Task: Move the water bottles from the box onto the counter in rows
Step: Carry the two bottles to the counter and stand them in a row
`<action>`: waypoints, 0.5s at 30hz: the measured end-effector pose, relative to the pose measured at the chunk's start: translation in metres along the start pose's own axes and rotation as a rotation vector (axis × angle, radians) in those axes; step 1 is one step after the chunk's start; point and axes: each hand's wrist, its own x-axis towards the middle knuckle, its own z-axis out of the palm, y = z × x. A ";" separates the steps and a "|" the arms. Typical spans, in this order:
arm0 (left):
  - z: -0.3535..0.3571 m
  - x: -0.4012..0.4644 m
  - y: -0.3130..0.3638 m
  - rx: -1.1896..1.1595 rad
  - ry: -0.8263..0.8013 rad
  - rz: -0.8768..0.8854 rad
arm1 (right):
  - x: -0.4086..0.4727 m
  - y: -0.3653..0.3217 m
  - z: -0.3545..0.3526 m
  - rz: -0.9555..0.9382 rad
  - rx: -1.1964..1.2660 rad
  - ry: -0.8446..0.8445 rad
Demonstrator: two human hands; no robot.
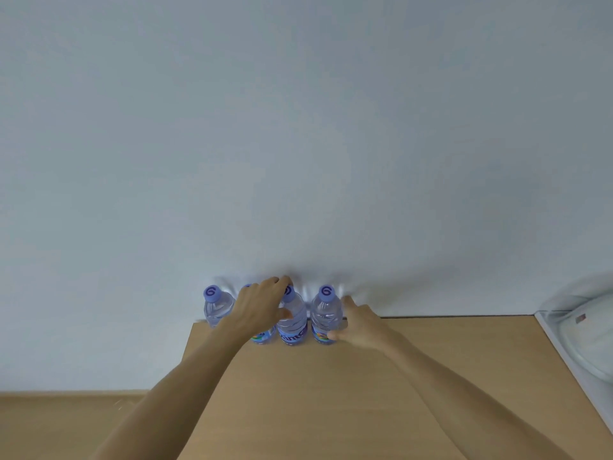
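Observation:
Several clear water bottles with purple caps stand upright in a row on the wooden counter (331, 386), against the white wall. The leftmost bottle (215, 307) stands free. My left hand (260, 305) reaches over the second bottle (262, 336) and hides most of it. Its fingers go behind the third bottle (293, 323) and its thumb lies on the front. My right hand (360, 323) holds the rightmost bottle (326, 313) from the right side, thumb on the label and fingers behind. The box is out of view.
A white basin-like object (583, 333) lies at the counter's right end. Bare counter stretches in front of the bottle row and to its right. A lower wooden surface (66, 423) shows at the bottom left.

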 end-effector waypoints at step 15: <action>-0.004 -0.004 -0.004 -0.024 0.007 -0.031 | 0.012 -0.015 0.023 0.013 -0.023 0.004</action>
